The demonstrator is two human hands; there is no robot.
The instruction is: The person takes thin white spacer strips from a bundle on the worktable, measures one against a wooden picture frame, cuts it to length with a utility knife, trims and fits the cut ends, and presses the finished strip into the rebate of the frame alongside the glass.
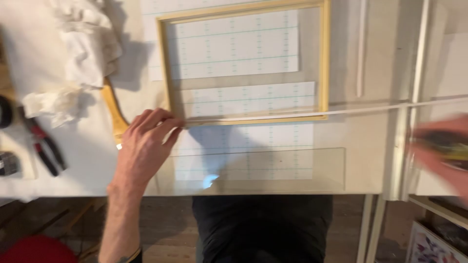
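Far left on the bench (87, 170), red-handled pliers (44, 146) lie beside crumpled white cloths (83, 44), with a wooden handle (114, 114) poking out from under them. Now the left hand (146, 146): fingers curled and pressing down at the lower left corner of the wooden frame (324, 58), fingertips right on the end of a thin white strip (302, 114) that runs along the frame's bottom rail and off to the right. Good work here looks like steady downward pressure, keeping that strip flush against the rail without letting the frame skate. The frame is pale, slim, rectangular, lying flat over gridded paper sheets (234, 48), with a clear pane (273, 168) nearer the bench edge. Far right, the right hand (441, 151) is a blur around something yellowish; its grip can't be made out.
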